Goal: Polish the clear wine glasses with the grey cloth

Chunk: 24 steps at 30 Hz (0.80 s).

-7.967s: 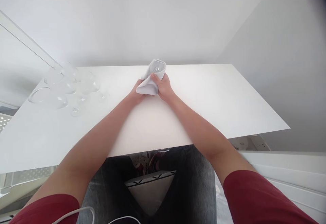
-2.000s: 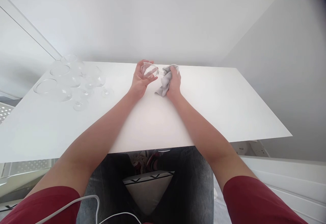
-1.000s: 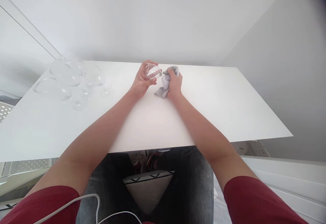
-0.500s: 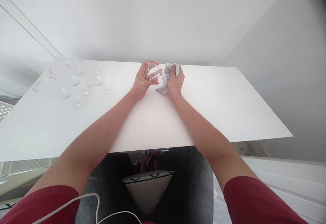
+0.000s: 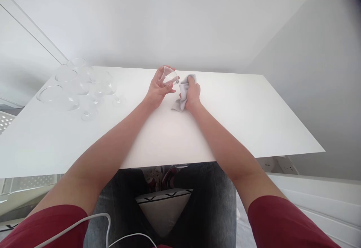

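Observation:
My left hand (image 5: 156, 89) is wrapped round the bowl of a clear stemmed glass (image 5: 167, 76), which it holds tilted above the far middle of the white table (image 5: 239, 116). Just right of it, my right hand (image 5: 193, 93) is closed on a pale grey cloth (image 5: 182, 94), bunched where the glass's stem points. A loose end of the cloth hangs down to the tabletop. The stem and foot of the glass are hidden by the cloth and my right hand.
Several clear stemmed glasses (image 5: 81, 86) stand grouped at the table's far left. A white wall rises straight behind the table. A white cable (image 5: 84, 221) crosses my lap at the bottom left. A white socket strip (image 5: 282, 161) lies below the table's right edge.
Eight seconds ago the cloth was wrapped over the glass bowl with both hands on it. Now the bowl is bare in my left hand, the cloth at the stem end. My right hand shifted slightly.

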Available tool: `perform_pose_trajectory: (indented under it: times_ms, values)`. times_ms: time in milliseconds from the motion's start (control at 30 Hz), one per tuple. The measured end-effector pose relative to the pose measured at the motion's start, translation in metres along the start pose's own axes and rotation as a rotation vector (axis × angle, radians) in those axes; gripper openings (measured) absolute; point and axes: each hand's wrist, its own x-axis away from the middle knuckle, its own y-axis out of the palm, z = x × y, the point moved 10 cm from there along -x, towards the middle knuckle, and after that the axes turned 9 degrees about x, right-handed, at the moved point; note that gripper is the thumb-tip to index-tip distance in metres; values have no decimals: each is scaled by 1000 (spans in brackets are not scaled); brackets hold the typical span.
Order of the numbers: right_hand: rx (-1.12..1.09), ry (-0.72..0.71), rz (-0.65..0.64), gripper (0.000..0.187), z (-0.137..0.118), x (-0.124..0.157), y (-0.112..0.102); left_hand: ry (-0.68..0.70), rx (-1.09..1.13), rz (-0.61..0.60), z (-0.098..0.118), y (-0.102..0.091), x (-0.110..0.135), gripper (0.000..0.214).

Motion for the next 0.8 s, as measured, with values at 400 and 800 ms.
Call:
perform_pose_trajectory:
  times_ms: [400, 800]
  values:
    - [-108, -178, -73, 52, -11, -7, 5, -17, 7, 61, 2, -1, 2, 86]
    - [-247, -125, -270, 50, -24, 13, 20, -55, 69, 103, 6, -1, 3, 73]
